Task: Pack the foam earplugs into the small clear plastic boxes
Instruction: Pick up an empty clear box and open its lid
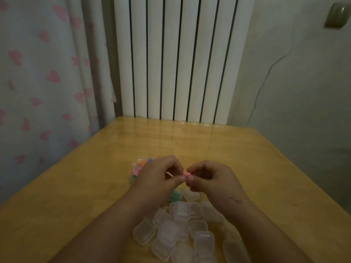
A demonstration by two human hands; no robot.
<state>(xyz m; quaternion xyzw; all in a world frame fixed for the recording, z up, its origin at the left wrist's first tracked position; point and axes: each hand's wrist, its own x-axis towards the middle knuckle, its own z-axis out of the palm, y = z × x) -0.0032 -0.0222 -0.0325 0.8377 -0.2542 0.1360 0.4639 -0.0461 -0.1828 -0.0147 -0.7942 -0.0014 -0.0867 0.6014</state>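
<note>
Hands: left hand (157, 177) and right hand (210, 180) are meeting fingertip to fingertip above the far edge of the box pile, fingers curled.
Earplug: pink earplug (186, 174) is being pinched between the thumbs and forefingers of both hands, hovering over the pile's far side.
Box pile: small clear boxes (180, 230) are lying heaped on the worktop (76, 186), between the two forearms.
Spare earplugs: coloured earplugs (139, 167) are lying in a cluster beyond the pile, to its far left, partly hidden behind the left hand.
Green piece: something green (173, 195) is sitting at the pile's far edge; blur is keeping it from being told apart.
Backdrop: white radiator (176, 59) is standing well beyond the pile.
</note>
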